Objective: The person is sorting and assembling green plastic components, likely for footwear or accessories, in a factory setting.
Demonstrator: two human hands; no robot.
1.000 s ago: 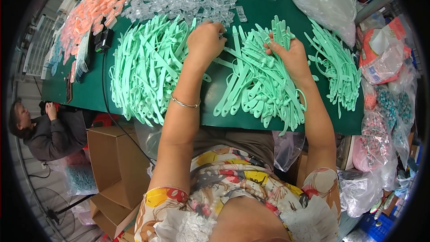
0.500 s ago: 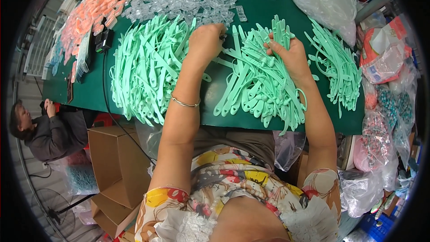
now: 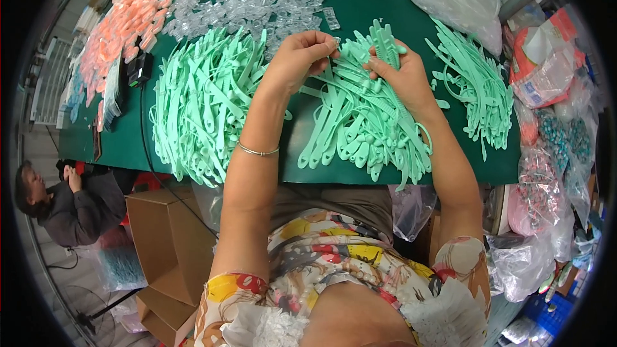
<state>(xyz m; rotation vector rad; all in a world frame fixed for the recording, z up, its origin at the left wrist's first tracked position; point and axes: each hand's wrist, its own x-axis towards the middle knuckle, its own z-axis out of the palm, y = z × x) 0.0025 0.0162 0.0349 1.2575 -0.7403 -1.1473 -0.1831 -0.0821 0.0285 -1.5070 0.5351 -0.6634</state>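
Observation:
My right hand (image 3: 406,78) is closed round several mint-green ribbed plastic straps (image 3: 385,46), held upright with the thumb across them. My left hand (image 3: 301,59) is just to the left, its thumb and forefinger pinched together. A small glint shows at those fingertips, but what they hold is too small to make out. Below both hands lies a middle heap of mint-green straps (image 3: 360,132). A bigger heap of the same straps (image 3: 199,103) lies beside my left forearm. Another bunch of straps (image 3: 475,87) is to the right of my right hand.
Clear plastic pieces (image 3: 241,0) are piled at the back of the green table (image 3: 363,13), with orange pieces (image 3: 128,22) at far left. A clear bag (image 3: 453,0) stands back right. A black cable (image 3: 146,125) crosses the left edge. Someone (image 3: 74,202) sits beyond the cardboard box (image 3: 167,241).
My left hand has moved right, away from the clear pieces and closer to the straps in my right hand. My right hand keeps its grip. The whole view has shifted slightly.

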